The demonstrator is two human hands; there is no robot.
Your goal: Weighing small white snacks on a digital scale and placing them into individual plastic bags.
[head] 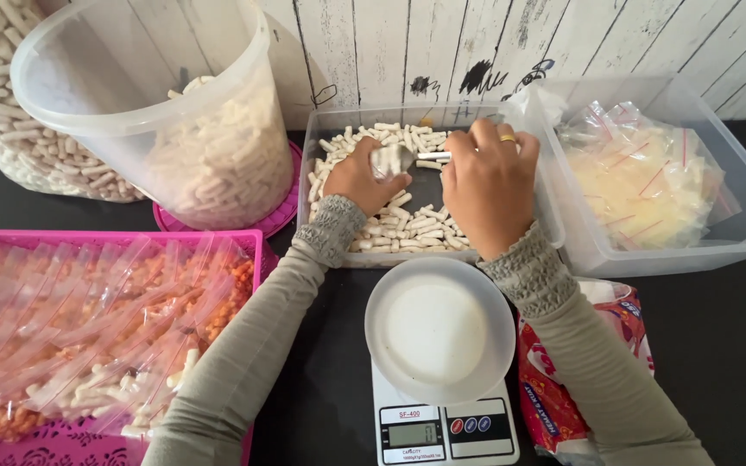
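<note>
Centrally, two hands work over one clear tray [321, 129] of white sticks: left hand [363, 177] grasps one small clear bag [390, 158], right hand [487, 185] pinches its rim. One white scale bowl [439, 330] sits below.

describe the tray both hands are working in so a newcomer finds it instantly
Start at the white plank wall and come down to the dark table. Three clear containers stand along it; the shallow tray is the middle one, directly behind the white kitchen scale. Only it holds loose white stick snacks, with both hands in it: left hand, right hand.
</note>
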